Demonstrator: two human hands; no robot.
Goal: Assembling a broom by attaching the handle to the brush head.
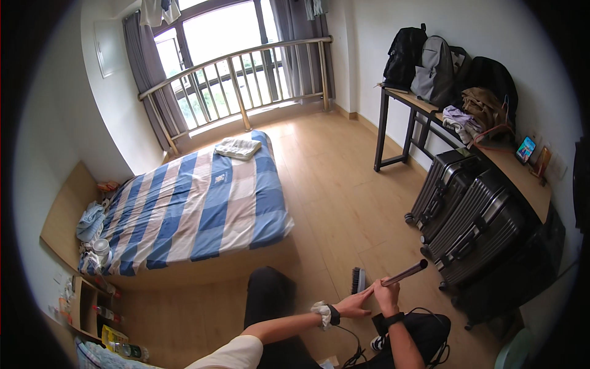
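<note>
My right hand point(387, 297) is closed round a dark tube-shaped handle point(407, 271), which slants up to the right and shows an open round end. Close to it on the left, my left hand point(353, 304) has its fingers stretched out, their tips reaching the lower part of the handle beside my right hand. Just beyond those fingertips is a grey brush head point(359, 280) with dark bristles. It seems to join the handle, but the hands cover the spot where they would meet.
A bed point(203, 203) with a checked sheet stands on the left, a folded cloth point(238, 148) on it. Black suitcases point(476, 230) stand at the right, by a narrow table point(402, 97) bearing backpacks and a phone point(525, 149). A black cable point(355, 353) hangs near my legs.
</note>
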